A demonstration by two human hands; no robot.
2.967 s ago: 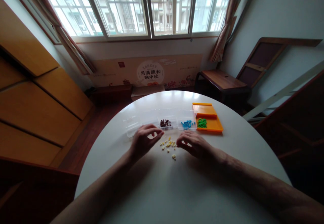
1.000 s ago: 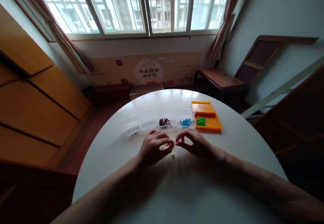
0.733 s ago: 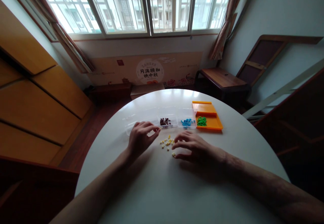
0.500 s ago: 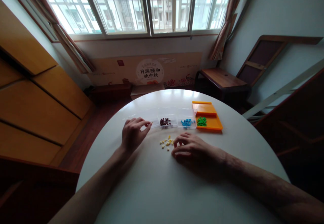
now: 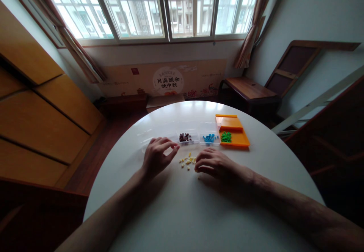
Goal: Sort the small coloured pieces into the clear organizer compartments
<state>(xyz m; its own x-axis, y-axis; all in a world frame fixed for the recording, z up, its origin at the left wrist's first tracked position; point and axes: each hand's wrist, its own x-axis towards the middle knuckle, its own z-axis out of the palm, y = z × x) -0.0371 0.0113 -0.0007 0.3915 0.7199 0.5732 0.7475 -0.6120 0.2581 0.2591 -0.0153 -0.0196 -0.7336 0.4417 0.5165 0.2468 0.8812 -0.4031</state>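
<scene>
Small yellow pieces (image 5: 187, 161) lie scattered on the white round table (image 5: 176, 214) between my hands. My left hand (image 5: 159, 156) hovers just left of them, thumb and forefinger slightly apart with nothing visible between the tips. Its fingers cover part of a clear plastic box (image 5: 144, 144). On the right of the pieces, my right hand (image 5: 217, 164) rests low with curled fingers; a tiny yellowish piece shows at its pinched fingertips. Behind the hands, dark brown pieces (image 5: 185, 137) and blue pieces (image 5: 209, 138) sit in separate clear compartments.
An orange tray (image 5: 241, 138) holding green pieces (image 5: 226, 137) stands at the right end of the row. Beyond the table are a wooden chair (image 5: 250, 87), a printed cardboard panel (image 5: 204, 73) and windows. Wooden cabinets (image 5: 48, 123) line the left side.
My left hand has moved right and slightly nearer, away from the clear box toward the yellow pieces; the small thing at its fingertips is gone. My right hand has shifted slightly.
</scene>
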